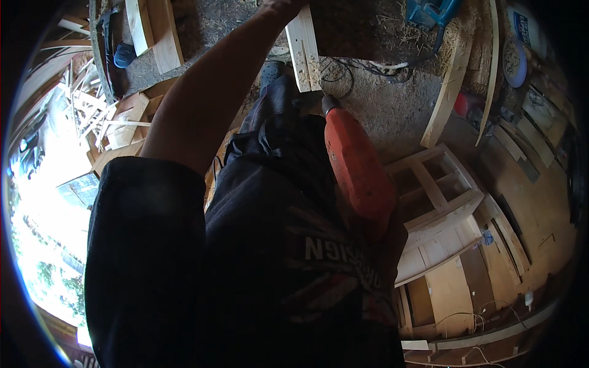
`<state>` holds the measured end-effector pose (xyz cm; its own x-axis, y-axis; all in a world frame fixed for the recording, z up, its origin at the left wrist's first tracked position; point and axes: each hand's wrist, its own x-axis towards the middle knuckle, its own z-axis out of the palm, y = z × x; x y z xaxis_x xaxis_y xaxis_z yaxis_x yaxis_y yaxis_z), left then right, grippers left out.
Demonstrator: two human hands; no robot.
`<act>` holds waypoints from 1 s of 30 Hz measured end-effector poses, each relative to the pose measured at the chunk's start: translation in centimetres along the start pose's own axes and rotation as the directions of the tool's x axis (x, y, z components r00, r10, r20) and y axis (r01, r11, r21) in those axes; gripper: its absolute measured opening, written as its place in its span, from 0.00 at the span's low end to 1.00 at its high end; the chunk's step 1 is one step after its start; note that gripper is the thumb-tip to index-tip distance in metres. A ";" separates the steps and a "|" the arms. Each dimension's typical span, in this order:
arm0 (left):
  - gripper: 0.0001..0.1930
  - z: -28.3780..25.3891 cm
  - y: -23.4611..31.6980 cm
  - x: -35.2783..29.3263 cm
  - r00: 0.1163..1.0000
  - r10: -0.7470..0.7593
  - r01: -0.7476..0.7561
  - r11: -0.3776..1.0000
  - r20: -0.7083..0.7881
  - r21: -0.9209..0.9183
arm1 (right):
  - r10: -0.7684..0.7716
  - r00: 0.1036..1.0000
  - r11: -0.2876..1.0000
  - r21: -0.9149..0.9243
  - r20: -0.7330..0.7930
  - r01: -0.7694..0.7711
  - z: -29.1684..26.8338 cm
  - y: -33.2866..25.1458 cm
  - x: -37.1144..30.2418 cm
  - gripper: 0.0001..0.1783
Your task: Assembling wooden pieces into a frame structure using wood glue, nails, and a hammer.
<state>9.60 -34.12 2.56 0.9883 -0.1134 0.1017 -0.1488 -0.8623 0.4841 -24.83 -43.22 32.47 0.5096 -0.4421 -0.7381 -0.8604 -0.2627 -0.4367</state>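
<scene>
- A dark work surface point(350, 37), strewn with shavings, spans the top; rough grey floor point(383, 116) shows below its edge.
- Daylight glares through a bright gap point(40, 214) on the left; the right side is dim.
- The pale wooden strip point(302, 52) juts past the surface's edge; the left hand point(285, 6) is at its far part, cut by the frame, so I cannot tell its grip.
- The right hand point(392, 236), in shadow, wraps the rear of the orange drill point(359, 162), whose tip is just beside the strip's near end.
- Boards point(153, 37) and heaped offcuts point(104, 119) lie left; a blue power tool point(432, 12), a cable point(392, 70) and a slatted wooden frame point(432, 190) sit right.
- The left forearm point(205, 101) blocks part of the surface.
</scene>
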 end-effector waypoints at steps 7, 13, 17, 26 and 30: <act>0.50 0.4 -0.6 0.2 0.999 -0.008 0.009 1.000 0.048 -0.021 | -0.013 1.000 1.000 0.014 0.018 0.013 0.3 -0.4 0.5 0.42; 0.49 0.0 -0.2 0.1 0.999 0.012 -0.010 0.999 0.044 -0.036 | 0.005 0.999 0.996 0.086 0.047 -0.009 1.3 -1.5 1.2 0.42; 0.48 0.1 -0.4 0.3 0.999 -0.012 0.014 0.998 0.033 -0.061 | 0.052 0.997 0.985 0.160 0.057 -0.061 2.5 -1.6 1.5 0.42; 0.49 -0.7 0.0 0.5 0.997 -0.046 0.049 0.998 0.065 -0.048 | -0.112 0.993 0.991 -0.065 0.020 0.113 3.2 -1.2 2.9 0.39; 0.50 0.1 0.1 0.1 0.999 -0.030 0.030 1.000 0.031 -0.005 | -0.080 0.996 0.995 -0.050 0.035 0.081 3.8 -1.0 4.0 0.40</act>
<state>9.73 -34.27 2.50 0.9929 -0.1028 0.0599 -0.1190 -0.8629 0.4911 -21.99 -41.49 28.02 0.5763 -0.3893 -0.7185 -0.8149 -0.3402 -0.4693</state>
